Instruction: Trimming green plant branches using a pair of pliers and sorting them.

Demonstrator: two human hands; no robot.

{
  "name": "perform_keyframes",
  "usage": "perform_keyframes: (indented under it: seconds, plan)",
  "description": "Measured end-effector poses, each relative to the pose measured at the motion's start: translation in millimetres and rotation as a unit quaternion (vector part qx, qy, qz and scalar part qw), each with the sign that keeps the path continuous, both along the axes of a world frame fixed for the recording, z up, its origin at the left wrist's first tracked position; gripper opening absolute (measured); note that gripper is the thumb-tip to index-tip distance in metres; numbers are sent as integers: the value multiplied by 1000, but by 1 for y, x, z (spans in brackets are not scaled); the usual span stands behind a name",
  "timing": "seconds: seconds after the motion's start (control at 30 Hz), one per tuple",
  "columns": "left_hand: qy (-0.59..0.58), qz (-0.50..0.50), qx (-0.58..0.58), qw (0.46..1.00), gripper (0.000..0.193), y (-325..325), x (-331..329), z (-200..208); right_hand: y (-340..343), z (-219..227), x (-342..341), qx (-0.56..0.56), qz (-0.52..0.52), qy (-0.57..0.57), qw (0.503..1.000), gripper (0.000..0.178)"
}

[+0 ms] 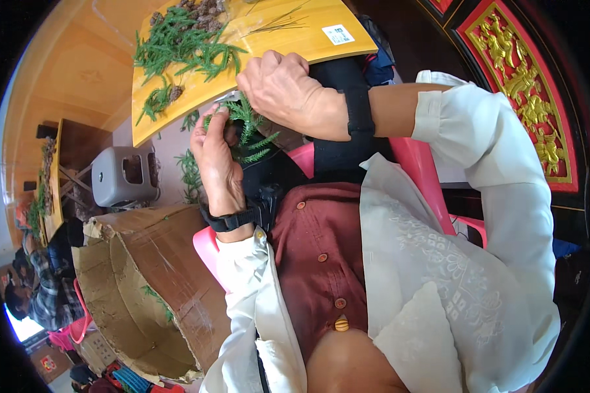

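A green artificial pine sprig (252,131) hangs over my lap, just off the near edge of the yellow table (308,42). My left hand (217,154) is closed, thumb and fingers pinching the sprig near its base. My right hand (288,92) is curled into a fist right above the sprig, at the table edge. Whatever lies inside those fingers is hidden. On the table lies a heap of green pine sprigs (177,52) beside brown pine cones (203,16). A single sprig with a cone (175,93) sits closer to the corner.
Left of me stands a large open cardboard box (144,281) with a bit of greenery inside. Beyond it is a grey plastic stool (121,177). More sprigs (189,173) lie low beside my left hand. At far left a person (52,295) is near another table (60,177).
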State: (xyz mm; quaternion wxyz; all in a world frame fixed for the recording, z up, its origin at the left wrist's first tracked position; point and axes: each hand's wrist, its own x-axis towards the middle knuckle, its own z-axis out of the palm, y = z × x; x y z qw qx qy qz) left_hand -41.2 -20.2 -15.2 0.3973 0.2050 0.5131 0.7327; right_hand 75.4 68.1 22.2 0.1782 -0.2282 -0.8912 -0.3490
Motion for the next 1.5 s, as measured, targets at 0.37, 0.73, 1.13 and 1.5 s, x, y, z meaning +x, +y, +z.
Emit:
perform_keyframes:
  seconds: [0.37, 0.73, 1.13, 1.5]
  plan:
    - [64, 18, 58, 996, 23, -11, -5, 17, 9, 49, 23, -476, 17, -14, 879, 26]
    - [106, 14, 64, 992, 29, -5, 21, 28, 35, 61, 33, -640, 32, -74, 764, 27]
    - [29, -60, 69, 995, 31, -7, 19, 35, 47, 61, 39, -685, 48, -121, 716, 22]
    - [97, -23, 25, 995, 28, -7, 25, 36, 39, 56, 41, -582, 59, -112, 803, 28]
